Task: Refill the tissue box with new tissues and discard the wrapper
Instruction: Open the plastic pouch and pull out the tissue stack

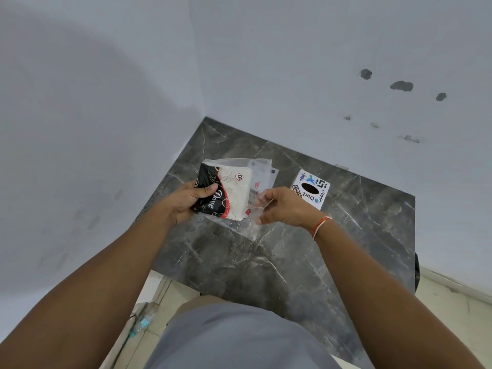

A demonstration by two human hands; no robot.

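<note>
item: tissue pack (pixel 234 194), held above the dark marble desk (pixel 292 262), far left part. left hand (pixel 187 201) grip clamped on its black printed end; right hand (pixel 282 206) grip pinching the clear wrapper (pixel 259 182). advice: hold the pack steady, peel the film rightward, keep the stack squared. nearby: tissue box (pixel 310 189), just right, oval slot up, unobstructed.
</note>
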